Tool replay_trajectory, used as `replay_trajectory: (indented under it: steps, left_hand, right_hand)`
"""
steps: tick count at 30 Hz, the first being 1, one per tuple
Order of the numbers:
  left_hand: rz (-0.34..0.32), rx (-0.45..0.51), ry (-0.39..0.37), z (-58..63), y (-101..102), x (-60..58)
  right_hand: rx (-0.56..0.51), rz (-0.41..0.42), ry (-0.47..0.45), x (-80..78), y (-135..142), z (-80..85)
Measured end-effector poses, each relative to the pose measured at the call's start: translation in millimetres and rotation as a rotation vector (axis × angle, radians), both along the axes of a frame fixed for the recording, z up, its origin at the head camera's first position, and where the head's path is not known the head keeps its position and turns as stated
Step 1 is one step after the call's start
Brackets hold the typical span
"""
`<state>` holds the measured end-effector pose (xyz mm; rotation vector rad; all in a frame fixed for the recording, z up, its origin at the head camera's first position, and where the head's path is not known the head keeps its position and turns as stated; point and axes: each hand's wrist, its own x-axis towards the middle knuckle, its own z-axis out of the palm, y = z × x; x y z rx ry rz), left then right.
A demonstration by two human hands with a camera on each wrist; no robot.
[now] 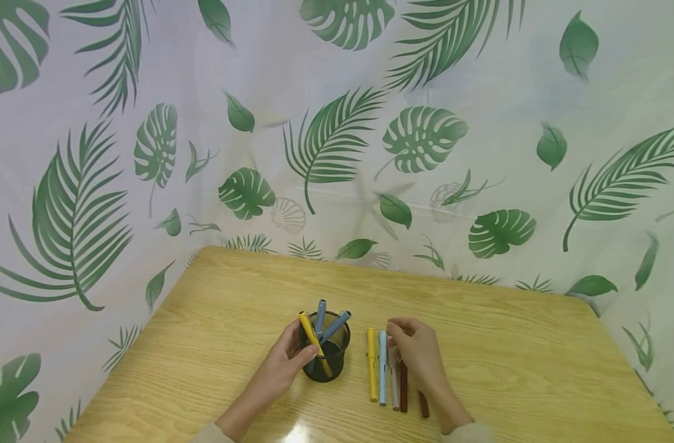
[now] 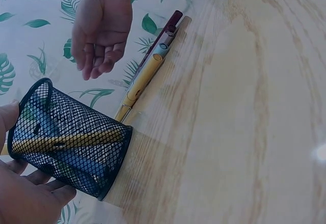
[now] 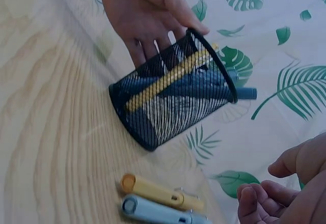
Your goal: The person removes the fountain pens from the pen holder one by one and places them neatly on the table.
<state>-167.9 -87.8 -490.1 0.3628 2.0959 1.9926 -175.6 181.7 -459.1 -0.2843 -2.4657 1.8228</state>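
Observation:
A black mesh pen cup (image 1: 333,363) stands upright on the table, gripped at its left side by my left hand (image 1: 281,364), thumb near the rim. Inside it lean a yellow pen (image 1: 309,329) and two blue pens (image 1: 337,325). My right hand (image 1: 420,352) hovers over the row of pens to the right, its fingers loosely bent and nothing held in them. That row has a yellow pen (image 1: 372,366), a light blue pen (image 1: 382,369), a greyish pen (image 1: 394,384) and dark red pens (image 1: 404,391), partly hidden by the hand.
The wooden table (image 1: 232,320) carries the cup and pens, with wood surface showing around them. A white cloth with green leaves (image 1: 337,154) hangs behind and at the left side. Light glares off the table's front (image 1: 298,431).

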Motion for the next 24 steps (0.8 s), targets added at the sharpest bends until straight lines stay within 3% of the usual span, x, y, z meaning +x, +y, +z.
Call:
replay_trajectory:
  steps: [16,24]
  left_hand:
    - [0.001,0.017,0.003,2.1,-0.2,0.9]
    - [-0.002,0.015,0.013,2.0,0.2,0.7]
  right_hand:
    - [-0.125,0.126,0.075,0.2,-44.0,7.3]
    - [-0.142,0.139,0.113,-6.8,-60.1,0.3]
